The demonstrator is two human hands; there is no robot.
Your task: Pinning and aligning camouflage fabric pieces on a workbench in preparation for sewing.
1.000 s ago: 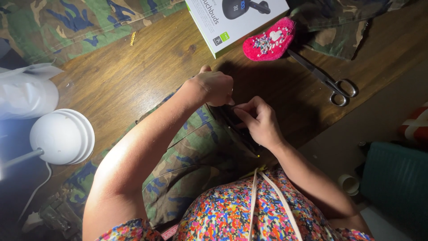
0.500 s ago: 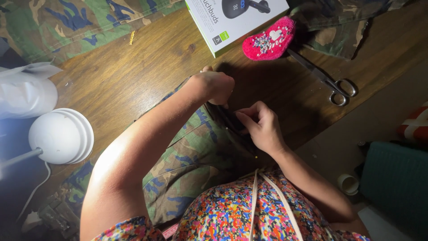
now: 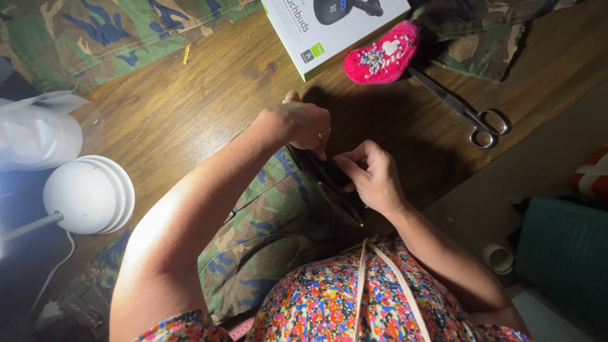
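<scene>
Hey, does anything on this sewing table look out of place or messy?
Little stands out. A small yellow bit lies loose on the bare wood table, apart from the pink heart pincushion. The scissors lie closed nearby.

Both hands are working at the centre of the brown wooden tabletop (image 3: pixel 190 120). The left hand (image 3: pixel 304 123) is pinching the upper end of a dark strip of fabric (image 3: pixel 332 187), while the right hand (image 3: pixel 373 177), at its four o'clock, is gripping the strip with bent fingers (image 3: pixel 348 166). The green camouflage cloth (image 3: pixel 266 234) is lying under both. At one o'clock a pink heart-shaped pincushion (image 3: pixel 382 56) is sitting beside steel scissors (image 3: pixel 465 114). At nine o'clock a white round lamp head (image 3: pixel 88 195) is glowing.
</scene>
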